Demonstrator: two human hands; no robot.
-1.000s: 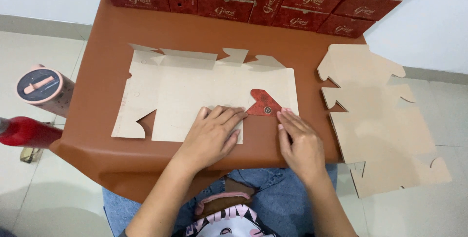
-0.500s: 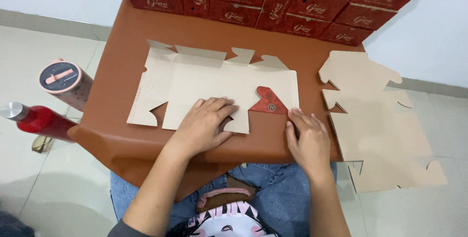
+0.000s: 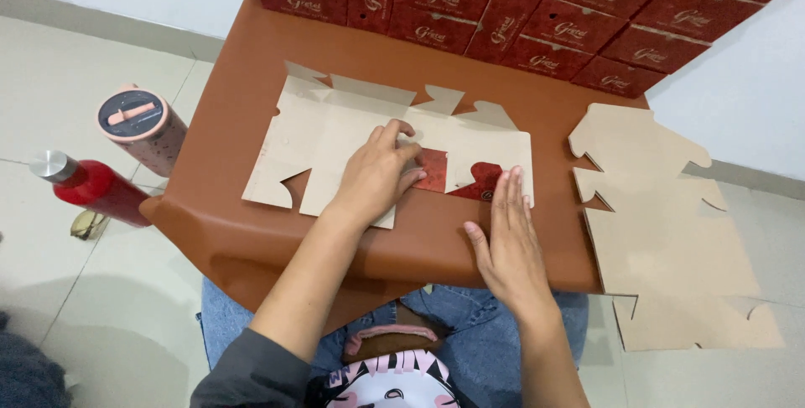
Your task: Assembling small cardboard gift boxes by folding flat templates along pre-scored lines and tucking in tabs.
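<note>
In the head view, a flat cardboard box blank [image 3: 352, 135] is seen lying on a brown table [image 3: 251, 64]. The left hand [image 3: 376, 175] is pressed onto the blank's near middle, fingers bent over a folded flap, nothing gripped. The right hand [image 3: 509, 244] is laid flat and open at the blank's near right edge. Right of the blank, a stack of blanks [image 3: 662, 232] overhangs the table. Beyond it, red boxes [image 3: 537, 5] are cut off by the frame. Left of the blank, 2 bottles [image 3: 138, 127] stand on the floor.
</note>
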